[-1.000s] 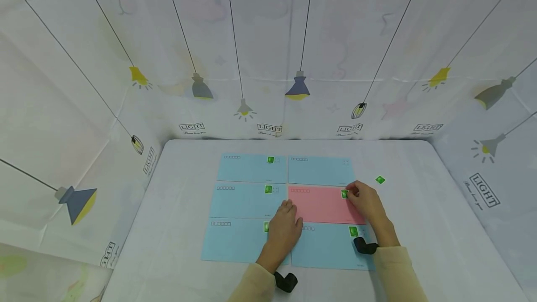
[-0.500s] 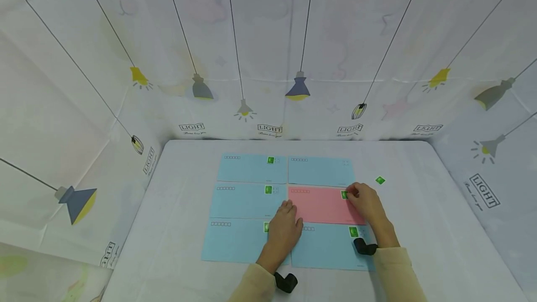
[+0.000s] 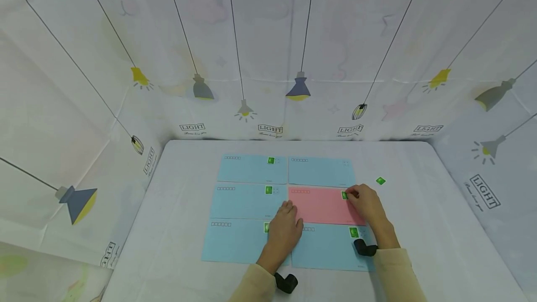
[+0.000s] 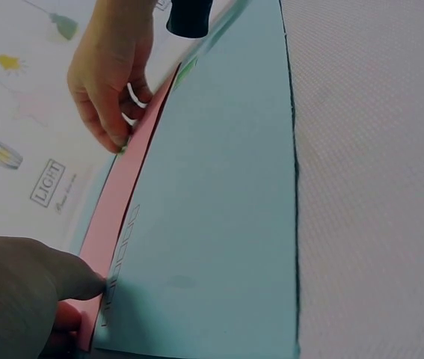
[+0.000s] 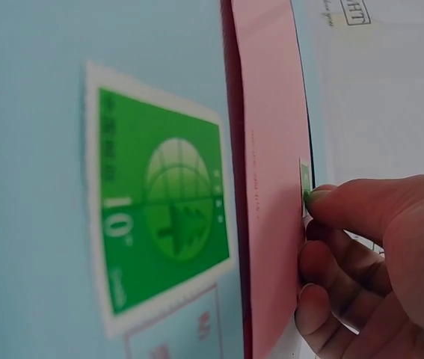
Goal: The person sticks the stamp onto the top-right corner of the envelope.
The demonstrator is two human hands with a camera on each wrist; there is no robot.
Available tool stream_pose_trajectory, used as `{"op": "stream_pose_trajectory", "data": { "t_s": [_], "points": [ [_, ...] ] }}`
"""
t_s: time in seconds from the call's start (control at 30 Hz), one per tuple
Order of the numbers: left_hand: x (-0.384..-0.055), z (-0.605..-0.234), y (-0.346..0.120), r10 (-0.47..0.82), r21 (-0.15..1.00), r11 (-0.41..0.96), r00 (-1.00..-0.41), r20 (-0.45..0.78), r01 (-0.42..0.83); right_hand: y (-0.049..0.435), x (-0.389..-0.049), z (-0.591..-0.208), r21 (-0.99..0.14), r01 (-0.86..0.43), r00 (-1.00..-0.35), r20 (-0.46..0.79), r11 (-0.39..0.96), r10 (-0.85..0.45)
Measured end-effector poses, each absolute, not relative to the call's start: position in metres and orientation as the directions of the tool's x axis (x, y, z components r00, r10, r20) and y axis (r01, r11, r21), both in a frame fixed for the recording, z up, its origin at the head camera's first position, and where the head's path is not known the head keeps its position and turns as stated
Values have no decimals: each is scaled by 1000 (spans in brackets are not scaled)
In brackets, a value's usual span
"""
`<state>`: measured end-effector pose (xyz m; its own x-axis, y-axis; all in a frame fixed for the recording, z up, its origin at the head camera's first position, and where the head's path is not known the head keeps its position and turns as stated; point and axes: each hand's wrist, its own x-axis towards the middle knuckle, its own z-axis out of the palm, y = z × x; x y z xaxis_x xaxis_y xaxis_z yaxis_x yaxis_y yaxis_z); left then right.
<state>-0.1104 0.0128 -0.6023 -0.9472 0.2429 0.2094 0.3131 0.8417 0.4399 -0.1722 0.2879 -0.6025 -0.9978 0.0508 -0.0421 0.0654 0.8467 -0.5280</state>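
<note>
A pink envelope [image 3: 323, 206] lies in the middle right of a grid of several blue envelopes [image 3: 247, 199]. My left hand [image 3: 286, 225] rests flat on the pink envelope's left edge, its fingertips [image 4: 84, 283] on the corner. At the top right corner my right hand [image 3: 364, 202] presses an index fingertip [image 5: 320, 200] on a small green stamp [image 3: 344, 195]; the other fingers curl under. In the right wrist view that stamp [image 5: 303, 187] lies flat on the pink envelope [image 5: 268, 149]. The blue envelope [image 3: 331, 248] nearest me carries its own green stamp [image 5: 163, 217].
A loose green stamp [image 3: 380, 181] lies on the white table [image 3: 419, 227] right of the envelopes. The top right blue envelope [image 3: 320, 171] shows no stamp. Fabric walls printed with lamps [image 3: 268, 59] close in the table on three sides.
</note>
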Motion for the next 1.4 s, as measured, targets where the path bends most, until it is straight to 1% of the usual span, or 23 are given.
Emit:
{"op": "stream_pose_trajectory", "data": {
  "t_s": [0.37, 0.57, 0.83, 1.17, 1.4],
  "points": [
    [-110, -601, 12, 246, 431, 845, -946, 213, 317, 286, -169, -599, -529, 41, -999, -19, 848, 36],
    [-109, -602, 12, 245, 429, 846, -945, 216, 317, 285, -165, -599, -555, 40, -999, -8, 831, 43],
    [-111, -608, 13, 249, 429, 849, -949, 195, 310, 287, -162, -598, -564, 57, -997, 11, 824, 76],
    [-111, -608, 13, 245, 434, 845, -947, 208, 313, 287, -162, -596, -585, 86, -994, 2, 806, 107],
    [-112, -609, 13, 244, 440, 842, -948, 204, 311, 288, -162, -596, -600, 134, -982, 26, 788, 186]
  ]
}}
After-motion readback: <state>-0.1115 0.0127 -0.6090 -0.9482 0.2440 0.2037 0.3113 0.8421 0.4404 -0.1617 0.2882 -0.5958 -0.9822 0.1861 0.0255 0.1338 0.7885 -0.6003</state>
